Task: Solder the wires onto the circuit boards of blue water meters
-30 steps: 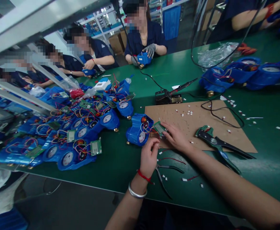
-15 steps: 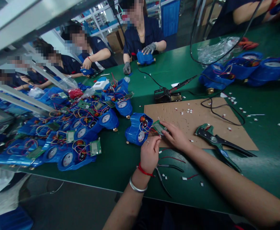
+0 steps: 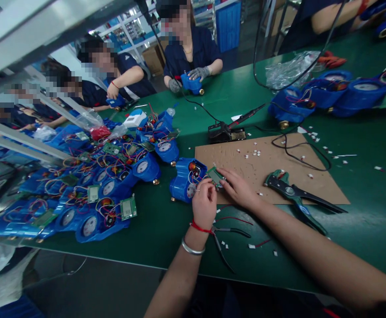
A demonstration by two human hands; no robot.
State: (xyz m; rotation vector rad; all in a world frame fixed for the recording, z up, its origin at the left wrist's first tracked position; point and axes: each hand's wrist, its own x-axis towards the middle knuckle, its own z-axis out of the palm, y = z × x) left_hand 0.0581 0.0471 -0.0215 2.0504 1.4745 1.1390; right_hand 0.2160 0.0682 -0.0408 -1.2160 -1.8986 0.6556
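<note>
In the head view, my right hand (image 3: 239,189) holds a small green circuit board (image 3: 214,176) with a display by its right side, over the cardboard's left edge. My left hand (image 3: 204,199) is closed in a pinch at the board's near edge, close to thin wires; what lies between its fingertips is too small to make out. Coloured wires run from the board toward an open blue water meter (image 3: 181,176) just left of my hands. Below my left wrist, pliers (image 3: 227,243) with dark handles lie spread on the table.
Many wired blue meters (image 3: 90,223) crowd the left of the green table (image 3: 153,247). A wire stripper (image 3: 290,191) rests on the cardboard (image 3: 209,152), with a soldering iron (image 3: 247,115) in its stand behind. More meters (image 3: 290,106) stand at right. Co-workers sit opposite; small white connectors lie scattered.
My left fingers have curled and shifted slightly at the board's near edge; my right hand stays on the board. Across the table, a co-worker's gloved hands have turned a blue meter. The view has shifted slightly.
</note>
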